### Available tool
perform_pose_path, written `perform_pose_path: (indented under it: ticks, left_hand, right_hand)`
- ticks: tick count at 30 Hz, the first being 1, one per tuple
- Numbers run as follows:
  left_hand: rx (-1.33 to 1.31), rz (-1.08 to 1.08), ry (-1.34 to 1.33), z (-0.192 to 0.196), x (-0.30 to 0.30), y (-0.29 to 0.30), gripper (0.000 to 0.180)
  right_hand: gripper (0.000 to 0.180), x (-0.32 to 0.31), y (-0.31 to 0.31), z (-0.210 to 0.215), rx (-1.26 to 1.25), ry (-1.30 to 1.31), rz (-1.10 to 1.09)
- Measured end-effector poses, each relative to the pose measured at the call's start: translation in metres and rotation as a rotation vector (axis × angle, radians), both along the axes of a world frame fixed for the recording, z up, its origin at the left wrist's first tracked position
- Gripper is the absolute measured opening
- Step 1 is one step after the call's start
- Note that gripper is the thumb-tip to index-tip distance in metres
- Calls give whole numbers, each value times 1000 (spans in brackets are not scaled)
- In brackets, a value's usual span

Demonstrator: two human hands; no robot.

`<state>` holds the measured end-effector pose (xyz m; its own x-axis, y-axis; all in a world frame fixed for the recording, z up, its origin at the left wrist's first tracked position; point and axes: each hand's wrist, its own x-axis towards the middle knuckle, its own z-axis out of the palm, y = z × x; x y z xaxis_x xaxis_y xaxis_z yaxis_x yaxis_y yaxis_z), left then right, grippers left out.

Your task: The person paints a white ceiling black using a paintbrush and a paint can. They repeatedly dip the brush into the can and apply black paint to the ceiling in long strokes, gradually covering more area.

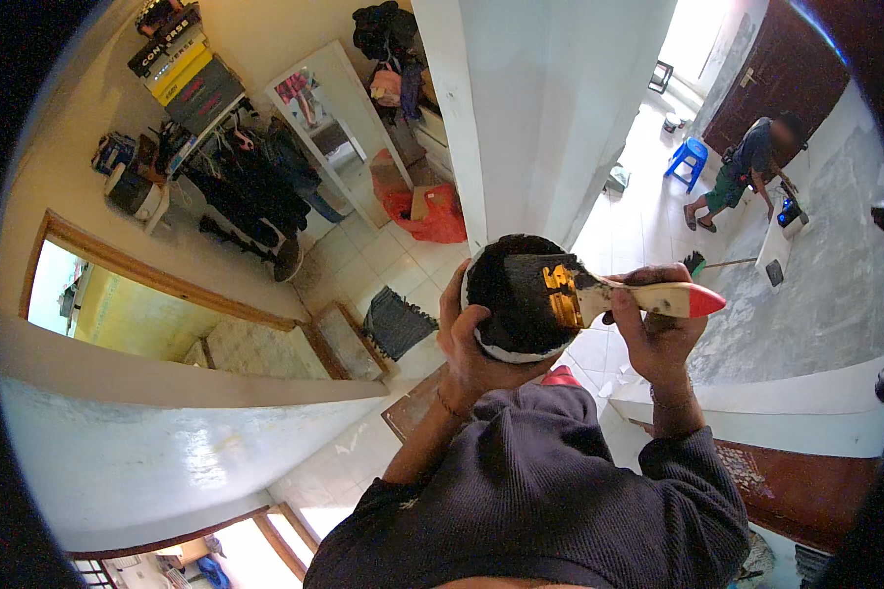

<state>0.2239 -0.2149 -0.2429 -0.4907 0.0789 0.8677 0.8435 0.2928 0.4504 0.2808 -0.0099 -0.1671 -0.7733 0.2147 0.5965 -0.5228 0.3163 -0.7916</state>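
The brush (614, 293) has a handle of pale wood with a glossy red tip, a metal band of yellow shine, and bristles thick with wet black paint. The pot (511, 299) looks like white plastic, its inside coated with glossy black paint. The sleeves (560, 491) are of dark ribbed knit cloth, matt. The wall (147, 442) has a smooth, slightly glossy pale paint. The floor (363, 250) is of shiny white tiles. The door (781, 74) is dark brown wood.
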Motion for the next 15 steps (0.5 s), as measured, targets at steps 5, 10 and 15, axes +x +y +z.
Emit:
perform_pose_path:
  ticks: [5,10,15]
  left_hand:
    - [-26,39,-21,4,-2,-3,106]
    - [-24,24,35,11,-5,-3,105]
    - [-27,83,-28,13,-4,-7,109]
  right_hand:
    - [23,-8,0,4,-101,-5,37]
    - [16,-16,1,9,47,-34,60]
    - [13,-18,-5,13,45,-68,57]
